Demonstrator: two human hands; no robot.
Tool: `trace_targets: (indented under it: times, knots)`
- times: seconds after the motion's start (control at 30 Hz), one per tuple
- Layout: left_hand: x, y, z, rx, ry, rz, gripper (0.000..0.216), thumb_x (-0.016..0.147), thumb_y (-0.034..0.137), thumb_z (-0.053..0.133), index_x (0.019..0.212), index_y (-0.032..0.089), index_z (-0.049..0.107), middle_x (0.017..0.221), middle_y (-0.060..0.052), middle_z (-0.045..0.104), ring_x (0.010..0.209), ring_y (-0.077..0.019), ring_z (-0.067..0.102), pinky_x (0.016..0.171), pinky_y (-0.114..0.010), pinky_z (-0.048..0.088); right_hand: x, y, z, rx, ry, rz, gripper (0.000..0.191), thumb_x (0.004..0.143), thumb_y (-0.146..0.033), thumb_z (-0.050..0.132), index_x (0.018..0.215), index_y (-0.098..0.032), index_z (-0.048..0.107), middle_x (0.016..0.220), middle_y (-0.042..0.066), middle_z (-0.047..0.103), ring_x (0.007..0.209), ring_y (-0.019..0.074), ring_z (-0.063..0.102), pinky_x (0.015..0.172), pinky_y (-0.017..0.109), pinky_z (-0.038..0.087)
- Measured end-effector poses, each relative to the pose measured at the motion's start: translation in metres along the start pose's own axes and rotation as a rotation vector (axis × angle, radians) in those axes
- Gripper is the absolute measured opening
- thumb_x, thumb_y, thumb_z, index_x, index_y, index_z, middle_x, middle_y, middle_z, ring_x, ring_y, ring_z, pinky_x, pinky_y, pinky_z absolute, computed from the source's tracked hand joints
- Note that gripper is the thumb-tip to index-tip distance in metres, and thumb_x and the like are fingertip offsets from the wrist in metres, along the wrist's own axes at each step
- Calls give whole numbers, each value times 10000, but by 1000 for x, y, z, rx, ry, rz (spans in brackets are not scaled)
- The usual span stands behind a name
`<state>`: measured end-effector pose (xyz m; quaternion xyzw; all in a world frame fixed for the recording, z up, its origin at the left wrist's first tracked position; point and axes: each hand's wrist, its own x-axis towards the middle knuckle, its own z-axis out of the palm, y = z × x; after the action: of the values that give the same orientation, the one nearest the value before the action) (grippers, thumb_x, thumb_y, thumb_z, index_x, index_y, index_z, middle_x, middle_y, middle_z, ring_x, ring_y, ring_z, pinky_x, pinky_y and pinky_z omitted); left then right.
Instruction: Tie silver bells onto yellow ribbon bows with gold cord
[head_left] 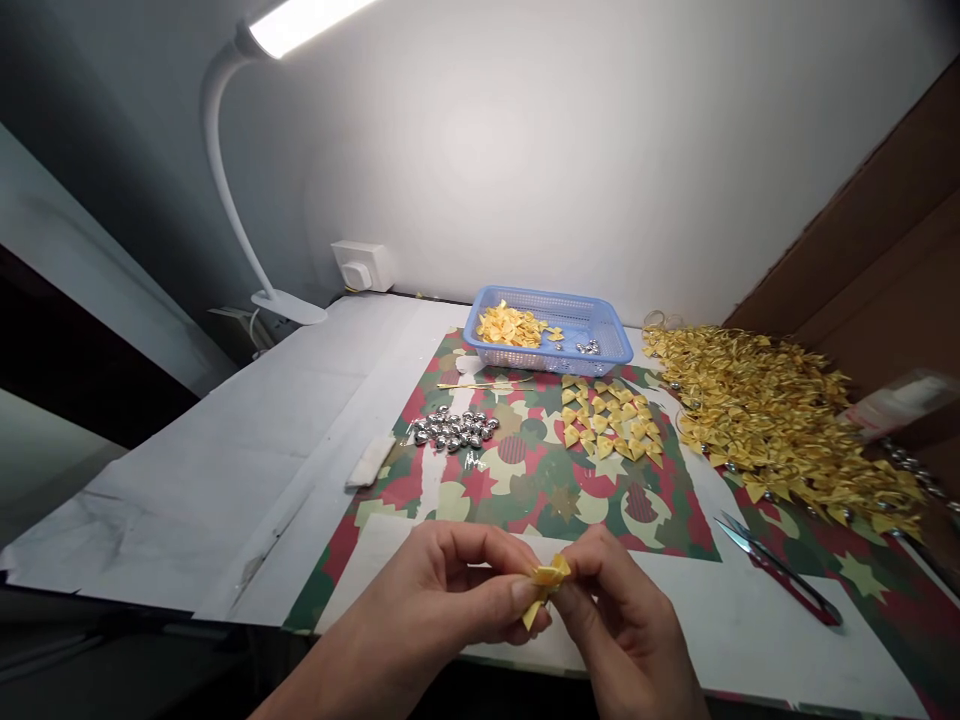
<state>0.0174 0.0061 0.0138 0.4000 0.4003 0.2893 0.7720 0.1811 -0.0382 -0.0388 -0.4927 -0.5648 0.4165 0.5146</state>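
Between both hands, near the table's front edge, is a small yellow ribbon bow (551, 577). My left hand (465, 590) pinches its left side between thumb and fingertips. On the other side, the thumb and index finger of my right hand (622, 610) grip the same bow. Part of it is hidden by the fingers. Beyond the hands, rows of similar yellow bows (609, 418) lie on the patterned sheet (525, 495). A pile of shiny silver bells or beads (455, 430) lies to their left.
A blue basket (551, 296) at the back holds yellow bows and a few silver pieces. To the right lies a large heap of yellow bows (780, 420). Thread snips (780, 570) rest at front right. A white lamp (217, 150) stands at back left.
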Motion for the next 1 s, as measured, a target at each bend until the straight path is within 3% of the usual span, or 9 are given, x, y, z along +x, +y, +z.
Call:
trace_targets:
  times: [0.2, 0.37, 0.53, 0.73, 1.0]
  knots:
    - [-4, 5, 1, 39, -20, -2, 103, 797, 219, 774, 712, 161, 781, 697, -6, 694, 691, -138, 587, 662, -230, 459, 1, 3, -3, 237, -78, 148, 267, 956, -430, 583, 804, -222, 656, 743, -15, 525, 693, 146, 503, 657, 260, 390]
    - [-3, 3, -1, 40, -15, -9, 84, 794, 207, 770, 721, 166, 783, 697, -1, 688, 694, -142, 588, 671, -243, 459, 2, 4, -1, 289, -91, 194, 271, 941, -447, 600, 803, -219, 650, 741, -16, 525, 688, 144, 497, 643, 251, 390]
    - [-1, 2, -1, 43, -25, 13, 90, 798, 180, 756, 715, 161, 782, 698, -9, 685, 704, -152, 587, 686, -262, 461, 2, 4, -2, 263, -84, 155, 260, 952, -428, 583, 819, -218, 661, 744, -16, 545, 688, 138, 523, 644, 238, 414]
    - [0, 0, -4, -5, -32, -3, 83, 797, 205, 770, 727, 161, 782, 723, -11, 699, 708, -143, 590, 681, -244, 456, 2, 4, -6, 65, -95, 50, 293, 986, -415, 521, 789, -219, 616, 751, -3, 537, 701, 152, 519, 651, 260, 401]
    - [1, 0, -5, -60, -2, -53, 97, 767, 237, 814, 727, 155, 782, 714, -9, 711, 699, -121, 598, 667, -207, 467, 5, -5, -11, 48, -110, -19, 266, 1006, -365, 500, 880, -243, 700, 782, 9, 552, 719, 160, 546, 639, 268, 406]
